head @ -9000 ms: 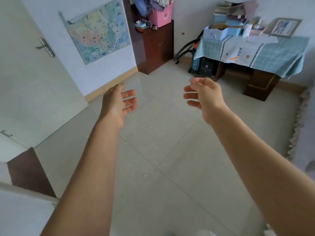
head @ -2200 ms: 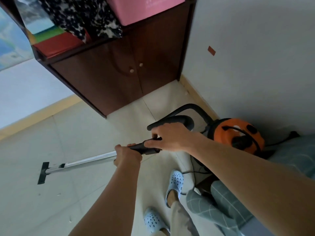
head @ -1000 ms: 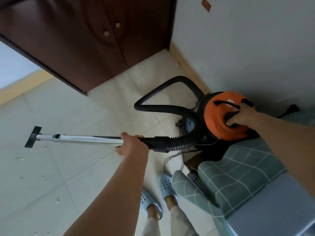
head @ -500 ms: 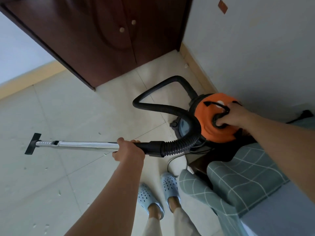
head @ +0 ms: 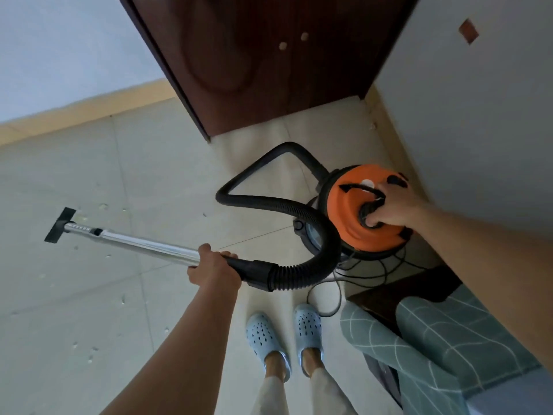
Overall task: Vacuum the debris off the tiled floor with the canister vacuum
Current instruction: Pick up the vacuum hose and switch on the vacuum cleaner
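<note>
left hand [head: 214,269] wrapped tight round the shiny chrome metal wand [head: 140,244] right where it meets the black plastic hose cuff [head: 254,272]; fingers curled over the top, thumb side toward the cuff. wand runs out to the left, flat black floor nozzle [head: 58,225] at its far end, down at the pale tiled floor [head: 89,295]. small white debris bits [head: 103,206] scattered just beside the nozzle and more nearer the person's side. right hand [head: 395,205] on top of the round orange-lidded canister vacuum [head: 344,223], fingers curled down onto the black handle [head: 366,215] at the lid centre, gripping it. canister sits near the wall corner, by the dark brown wooden cabinet [head: 269,64]. black ribbed hose [head: 269,202] loops from canister round to the cuff. thin black cord [head: 338,295] tangled on floor beside the canister. light blue perforated clogs [head: 266,336] on the person's feet, below the cuff. green checked cloth [head: 434,339] at right.
</note>
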